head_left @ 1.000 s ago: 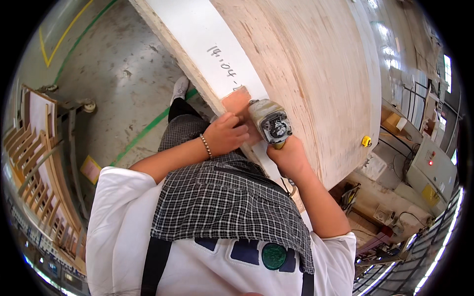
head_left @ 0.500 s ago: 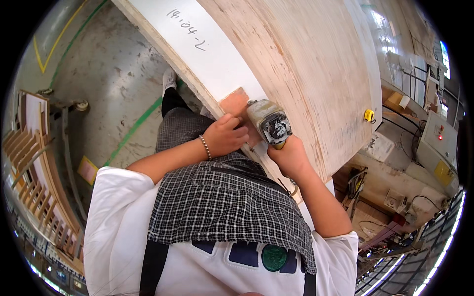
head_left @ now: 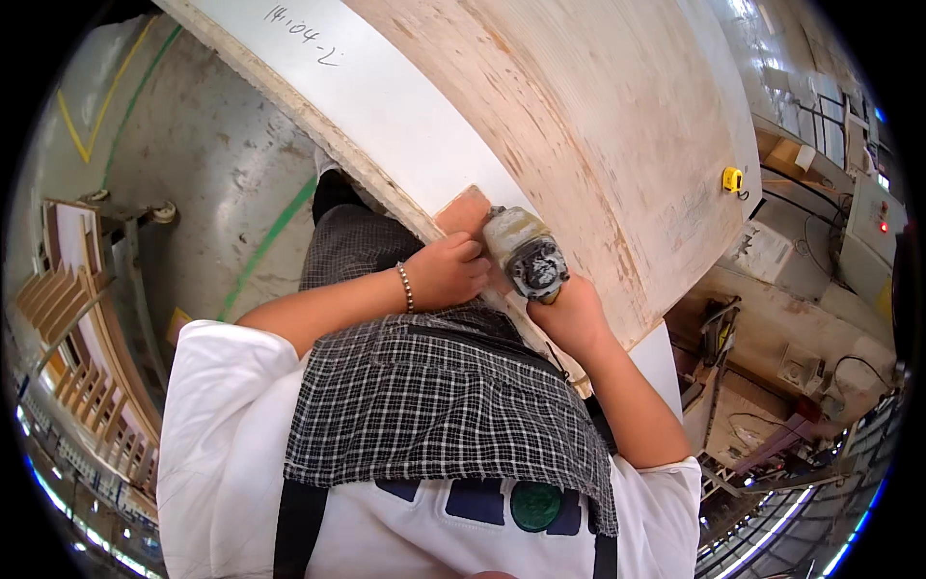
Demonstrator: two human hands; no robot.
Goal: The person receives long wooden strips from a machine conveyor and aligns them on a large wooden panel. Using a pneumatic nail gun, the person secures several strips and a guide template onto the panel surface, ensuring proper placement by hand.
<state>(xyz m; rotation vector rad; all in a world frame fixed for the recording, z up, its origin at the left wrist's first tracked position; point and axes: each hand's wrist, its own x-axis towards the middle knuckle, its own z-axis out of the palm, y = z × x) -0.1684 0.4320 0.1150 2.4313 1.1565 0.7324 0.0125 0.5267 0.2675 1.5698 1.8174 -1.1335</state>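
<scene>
My right hand (head_left: 569,311) is wrapped round the handle of a worn beige-and-black nail gun (head_left: 526,253). Its nose points away from me, low over a large wooden panel (head_left: 579,145). Beside it, my left hand (head_left: 449,270) has its fingers curled in at the panel's near edge. They lie against a thin reddish-brown piece (head_left: 463,211), which rests across a white strip (head_left: 386,106) along the panel's side. Whether the left fingertips pinch anything is hidden from view.
A yellow tape measure (head_left: 733,180) sits at the panel's right end. Further right stands a grey control box (head_left: 870,236) with a red light, near cables and tools. On the left, a wooden slatted rack (head_left: 82,357) stands on the grey floor (head_left: 212,145).
The panel and its surroundings have shifted slightly in view. The nail gun sits a little lower in the picture; both hands keep their grip and stay close together.
</scene>
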